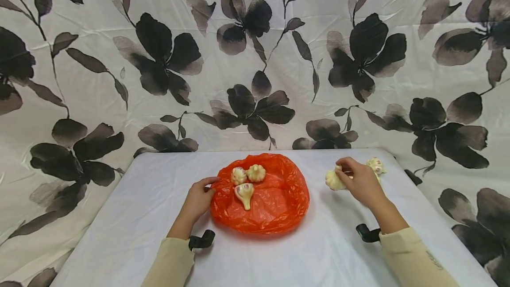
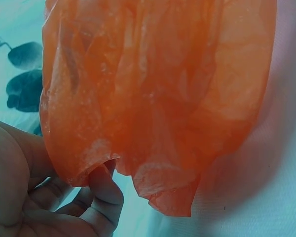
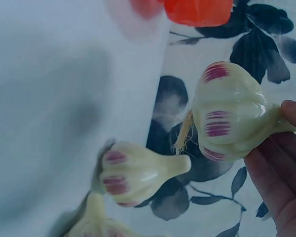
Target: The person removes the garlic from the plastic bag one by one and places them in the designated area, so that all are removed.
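My right hand (image 1: pixel 364 183) holds a garlic bulb (image 3: pixel 232 113) by its stem, between thumb and fingers, at the right of the table. The bulb is cream with purple streaks and a tuft of roots. At the left, my left hand (image 1: pixel 199 196) pinches the edge of a red plastic bag (image 1: pixel 275 209), which stands spread open in the middle. Inside it are three garlic bulbs: one at the back left (image 1: pixel 238 175), one beside it (image 1: pixel 256 173), and one in front with its stem toward me (image 1: pixel 244 193).
Near my right hand lie more garlic bulbs, one at the table's back right (image 1: pixel 376 165) and another (image 3: pixel 138 173) below the held one. A third (image 3: pixel 101 224) is cut off by the frame. A white cloth (image 1: pixel 311 256) covers the table; a floral curtain (image 1: pixel 255 65) hangs behind.
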The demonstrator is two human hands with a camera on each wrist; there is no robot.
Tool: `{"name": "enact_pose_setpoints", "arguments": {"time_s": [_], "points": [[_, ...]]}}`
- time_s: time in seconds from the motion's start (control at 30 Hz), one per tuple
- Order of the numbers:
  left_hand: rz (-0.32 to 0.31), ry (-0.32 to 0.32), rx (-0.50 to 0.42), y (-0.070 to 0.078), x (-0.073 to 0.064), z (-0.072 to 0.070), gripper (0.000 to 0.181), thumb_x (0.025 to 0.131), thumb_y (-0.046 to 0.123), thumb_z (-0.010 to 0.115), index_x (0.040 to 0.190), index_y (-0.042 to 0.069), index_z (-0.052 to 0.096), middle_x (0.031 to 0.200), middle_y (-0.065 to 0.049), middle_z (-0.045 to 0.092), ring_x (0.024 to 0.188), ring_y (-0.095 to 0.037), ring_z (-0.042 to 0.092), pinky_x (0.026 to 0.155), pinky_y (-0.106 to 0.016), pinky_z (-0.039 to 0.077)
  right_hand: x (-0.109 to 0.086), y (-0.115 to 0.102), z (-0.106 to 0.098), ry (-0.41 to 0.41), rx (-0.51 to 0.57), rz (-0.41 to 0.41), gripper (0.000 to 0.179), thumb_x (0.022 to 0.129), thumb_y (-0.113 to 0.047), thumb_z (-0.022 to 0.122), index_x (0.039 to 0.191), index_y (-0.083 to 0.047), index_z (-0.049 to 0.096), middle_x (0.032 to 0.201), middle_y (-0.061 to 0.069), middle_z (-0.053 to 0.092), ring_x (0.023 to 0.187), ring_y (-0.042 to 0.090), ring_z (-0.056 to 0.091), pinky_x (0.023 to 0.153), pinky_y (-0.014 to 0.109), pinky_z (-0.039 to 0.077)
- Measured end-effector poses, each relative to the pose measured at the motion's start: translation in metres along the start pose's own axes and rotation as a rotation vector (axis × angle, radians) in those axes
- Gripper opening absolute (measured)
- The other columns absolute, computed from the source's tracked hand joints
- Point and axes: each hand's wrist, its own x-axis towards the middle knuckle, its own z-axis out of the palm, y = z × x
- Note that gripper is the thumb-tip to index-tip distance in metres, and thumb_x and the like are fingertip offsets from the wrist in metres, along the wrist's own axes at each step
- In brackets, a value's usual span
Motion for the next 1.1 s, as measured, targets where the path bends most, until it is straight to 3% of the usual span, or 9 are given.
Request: {"name": "enact_pose_setpoints", "arguments": {"time_s": [0.5,1.1], "points": [[0.000,-0.002,-0.007,0.002,-0.001,-0.001,0.038,0.098,0.009,0.049,0.134,0.016,0.056,0.135,-0.013,0.056,0.104,-0.026,0.062,0.083,-0.034,0.058,-0.019,0.032,0.000,-0.022,-0.009,0.072,0.017,0.089,-0.008,0.066,0.105,-0.001,0.063,0.098,0.021,0.071,0.088,0.035,0.071,0.078,0.047,0.057],[0.001,0.004,-0.008,-0.001,-0.002,0.000,0.038,0.098,0.008,0.049,0.134,0.015,0.057,0.135,-0.013,0.056,0.105,-0.026,0.062,0.083,-0.035,0.058,-0.031,0.050,0.005,-0.038,-0.037,0.120,0.018,0.087,-0.007,0.067,0.102,-0.001,0.062,0.100,0.022,0.071,0.091,0.036,0.070,0.080,0.048,0.056]]}}
